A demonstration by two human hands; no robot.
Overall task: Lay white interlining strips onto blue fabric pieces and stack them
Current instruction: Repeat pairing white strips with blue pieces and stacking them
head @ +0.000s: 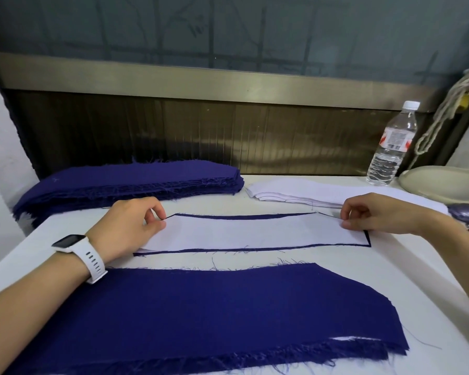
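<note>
Interlining strip (255,232), white, lies on one blue fabric piece (241,217) at the centre of the table (431,280). A narrow blue margin shows along the strip's 12, 3 and 6 o'clock edges.

- Left hand (130,228): thumb and fingertips pinch the strip's 9 o'clock end.
- Right hand (377,215): thumb and fingertips pinch the 3 o'clock end.
- Whether either pinch also catches the blue layer cannot be told.

Holding both ends probably keeps the strip taut and flat, so that it can be squared to the blue outline.

Supplies sit within reach of the working piece: the stack of blue pieces (136,180) at 10 o'clock and the pile of white strips (295,192) at 1 o'clock. The near blue stack (201,307) at 6 o'clock shows a white sliver at its lower right edge and is likely the finished pile.
</note>
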